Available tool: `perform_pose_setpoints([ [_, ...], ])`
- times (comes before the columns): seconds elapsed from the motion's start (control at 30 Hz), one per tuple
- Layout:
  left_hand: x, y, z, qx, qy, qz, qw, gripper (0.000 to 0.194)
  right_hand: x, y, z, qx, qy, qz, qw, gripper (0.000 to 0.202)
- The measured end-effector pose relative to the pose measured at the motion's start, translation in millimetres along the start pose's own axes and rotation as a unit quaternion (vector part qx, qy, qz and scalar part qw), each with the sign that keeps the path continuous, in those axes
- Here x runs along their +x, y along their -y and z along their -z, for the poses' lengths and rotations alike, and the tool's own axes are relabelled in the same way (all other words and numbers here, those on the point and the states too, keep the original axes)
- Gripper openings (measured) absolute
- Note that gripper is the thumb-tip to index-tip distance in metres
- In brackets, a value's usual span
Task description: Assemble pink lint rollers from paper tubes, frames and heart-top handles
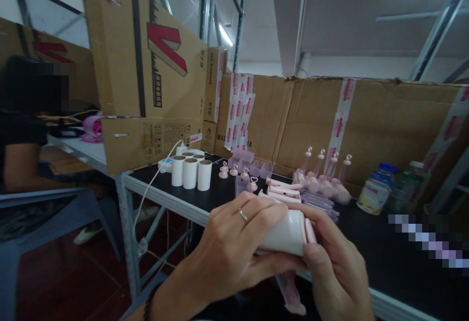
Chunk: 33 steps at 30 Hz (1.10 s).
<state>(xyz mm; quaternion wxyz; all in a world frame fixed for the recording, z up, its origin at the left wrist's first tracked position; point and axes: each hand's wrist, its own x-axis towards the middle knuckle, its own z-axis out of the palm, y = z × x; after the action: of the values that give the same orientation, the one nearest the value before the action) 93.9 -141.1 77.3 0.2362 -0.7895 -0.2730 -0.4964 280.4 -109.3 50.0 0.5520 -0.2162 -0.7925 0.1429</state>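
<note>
- Black table [220, 191] walled by taped cardboard [384, 125]; white rolls [190, 172] stand on it.
- Left hand [234, 247] and right hand [330, 267] each grip, closed, one white roller [287, 233].

On my table [403, 257], paper rolls [191, 172] sit far left, lint-roller handles [324, 179] stand back center, jars [377, 189] to their right, cardboard wall [384, 120] behind everything.

Red "V" logo on cardboard box [146, 57]; "MAD" on carton [227, 130]
</note>
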Motion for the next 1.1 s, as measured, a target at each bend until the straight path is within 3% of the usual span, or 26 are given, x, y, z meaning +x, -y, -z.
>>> perform_pose_setpoints([
  [0.2, 1, -10, -5.0, -0.006, 0.047, 0.059, 0.997, 0.032, 4, -7, 7, -0.119, -0.046, 0.057, 0.990, 0.030],
  [0.33, 0, -17, -8.1, -0.029, 0.095, 0.089, 0.991, 0.040, 2, -6, 9, -0.153, -0.079, 0.057, 0.983, 0.033],
  [0.53, -4, -21, -7.5, -0.062, 0.122, 0.115, 0.984, 0.053, 0, 3, 5, -0.139, -0.105, 0.018, 0.984, 0.035],
  [0.9, -8, -10, -13.0, -0.011, 0.140, 0.124, 0.982, 0.041, 2, 5, -5, -0.070, -0.059, -0.009, 0.996, 0.022],
  [1.1, -7, -9, -14.8, 0.014, 0.138, 0.093, 0.986, 0.039, 0, 10, -12, -0.021, -0.068, -0.073, 0.995, 0.028],
])
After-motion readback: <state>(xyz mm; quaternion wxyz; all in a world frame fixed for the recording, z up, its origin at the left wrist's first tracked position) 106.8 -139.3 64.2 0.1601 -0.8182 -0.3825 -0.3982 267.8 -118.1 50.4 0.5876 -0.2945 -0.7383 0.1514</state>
